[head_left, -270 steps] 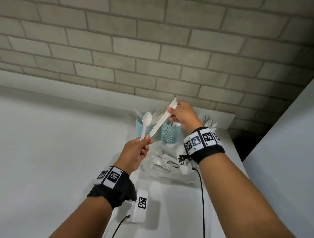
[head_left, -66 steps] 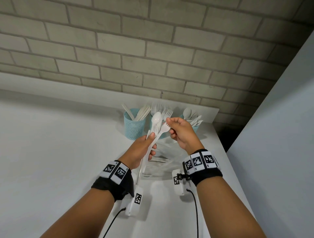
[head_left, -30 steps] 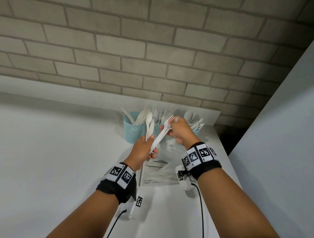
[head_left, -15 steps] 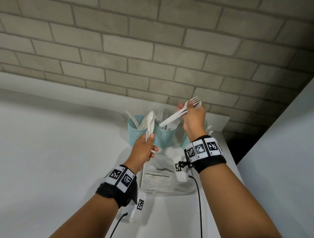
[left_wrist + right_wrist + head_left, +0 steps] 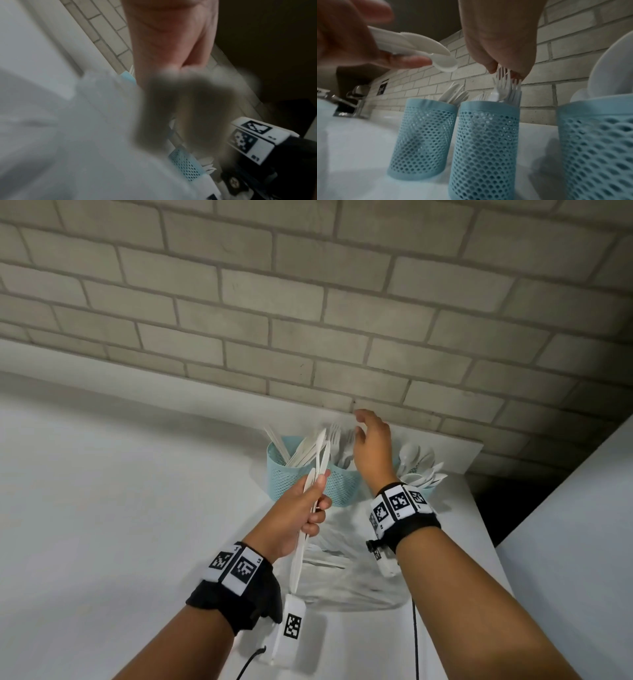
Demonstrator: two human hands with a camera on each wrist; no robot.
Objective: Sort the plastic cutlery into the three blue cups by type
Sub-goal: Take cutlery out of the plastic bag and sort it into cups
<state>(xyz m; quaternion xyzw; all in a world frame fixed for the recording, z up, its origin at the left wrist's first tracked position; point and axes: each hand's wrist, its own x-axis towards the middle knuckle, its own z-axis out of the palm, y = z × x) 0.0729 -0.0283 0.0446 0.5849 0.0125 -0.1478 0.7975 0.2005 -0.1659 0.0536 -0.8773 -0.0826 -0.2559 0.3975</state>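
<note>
Gripping knives and spoon [image 5: 310, 508]: left hand [image 5: 294, 517] | right hand [image 5: 371, 450] fingers loose over forks [image 5: 504, 86]

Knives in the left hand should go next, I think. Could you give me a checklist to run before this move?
1. Grip of left hand on knives and spoon: ok.
2. The fork stands in the middle cup: ok.
3. The right hand is free of the fork: cannot tell, fingertips touch its tines.
4. The left cup shows knives: ok.
5. The right cup shows spoons: ok.
</note>
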